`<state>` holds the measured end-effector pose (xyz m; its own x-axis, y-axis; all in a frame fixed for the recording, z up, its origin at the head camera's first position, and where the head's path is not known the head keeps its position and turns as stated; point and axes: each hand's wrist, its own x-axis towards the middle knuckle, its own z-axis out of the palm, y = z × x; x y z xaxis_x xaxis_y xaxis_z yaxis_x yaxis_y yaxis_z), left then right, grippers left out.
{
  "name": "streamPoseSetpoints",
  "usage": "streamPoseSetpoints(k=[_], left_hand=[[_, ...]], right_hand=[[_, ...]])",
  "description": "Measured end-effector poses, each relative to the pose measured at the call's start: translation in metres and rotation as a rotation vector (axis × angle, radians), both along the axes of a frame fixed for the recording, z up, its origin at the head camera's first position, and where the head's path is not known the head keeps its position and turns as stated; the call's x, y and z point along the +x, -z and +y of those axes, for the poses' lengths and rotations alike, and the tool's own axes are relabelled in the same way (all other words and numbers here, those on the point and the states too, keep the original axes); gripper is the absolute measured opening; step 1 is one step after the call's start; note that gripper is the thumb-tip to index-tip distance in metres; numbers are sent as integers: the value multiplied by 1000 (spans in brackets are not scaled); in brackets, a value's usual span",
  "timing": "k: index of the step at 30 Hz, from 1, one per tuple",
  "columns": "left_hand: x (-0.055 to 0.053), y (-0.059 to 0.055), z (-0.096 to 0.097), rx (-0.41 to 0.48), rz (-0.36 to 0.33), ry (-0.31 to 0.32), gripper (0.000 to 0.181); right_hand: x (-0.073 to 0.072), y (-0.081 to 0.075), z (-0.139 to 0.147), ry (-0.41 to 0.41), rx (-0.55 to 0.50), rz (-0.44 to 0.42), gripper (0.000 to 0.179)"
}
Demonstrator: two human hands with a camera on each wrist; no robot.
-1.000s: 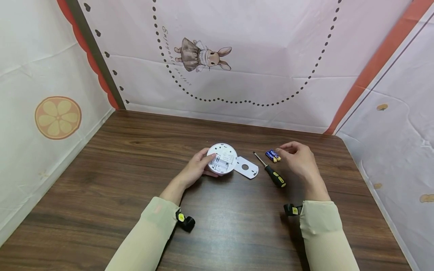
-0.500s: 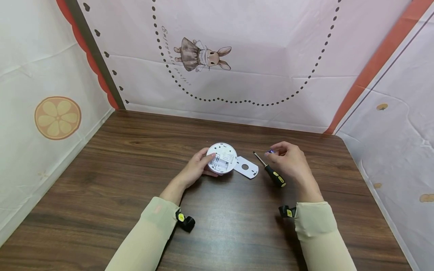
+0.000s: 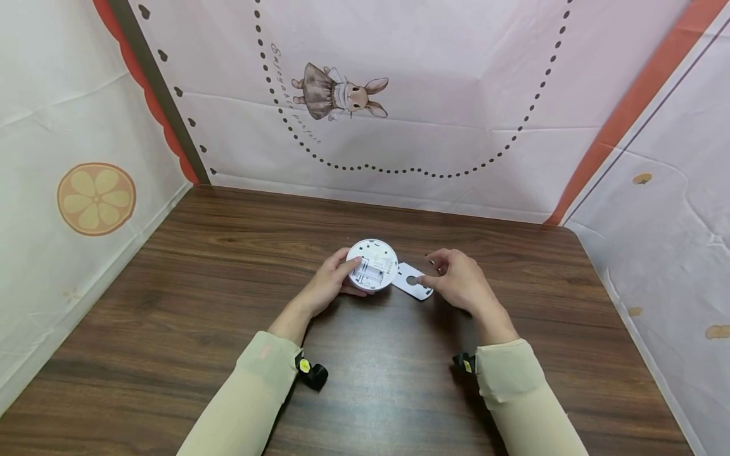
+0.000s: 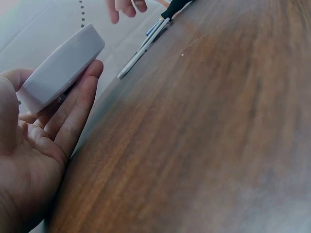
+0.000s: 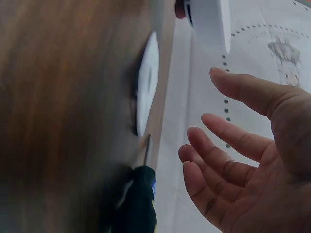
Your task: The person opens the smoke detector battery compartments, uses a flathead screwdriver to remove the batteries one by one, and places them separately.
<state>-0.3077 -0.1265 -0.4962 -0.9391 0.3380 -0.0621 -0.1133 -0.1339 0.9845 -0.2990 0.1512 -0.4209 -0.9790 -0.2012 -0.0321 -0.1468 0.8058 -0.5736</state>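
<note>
My left hand [image 3: 326,284] holds a round white device [image 3: 373,250] above the table, thumb on its upper face and fingers beneath. The battery compartment in that face has bare slots. A white oblong plate [image 3: 403,283] with a central hole lies just right of the device. Over the plate's right end hovers my right hand [image 3: 461,280], its thumb and fingers spread apart and holding nothing. Below that hand, the right wrist view shows a screwdriver [image 5: 136,201] with a dark handle. A sliver of the blue batteries [image 5: 154,188] shows beside it; my hand hides them in the head view.
The brown wood-grain table [image 3: 228,354] extends around both hands. White printed sheets [image 3: 433,95] stand along its back and sides. A small black wrist camera [image 3: 312,375] is strapped at the left sleeve, another at the right.
My right hand has moved left from the batteries to over the white plate, and its fingers have spread. The left hand and the device have hardly moved.
</note>
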Motion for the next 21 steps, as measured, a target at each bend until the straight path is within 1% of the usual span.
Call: streamPoseSetpoints(k=[4,7,12,15,21], left_hand=[[0,0,-1,1,-2,0,40],[-1,1,-1,4,-2,0,40],[-1,1,-1,17,-3,2,41],[-1,1,-1,21,-6,-1,40],[0,1,-1,25,-4,-5,40]], right_hand=[[2,6,-10,-35,50,11,51],[2,10,-16,-74,108,6,53],[4,16,-24,-124,213,-12,66],[5,17,-26,-137,235,-30,71],[7,20,-28,-143,247,-29,70]])
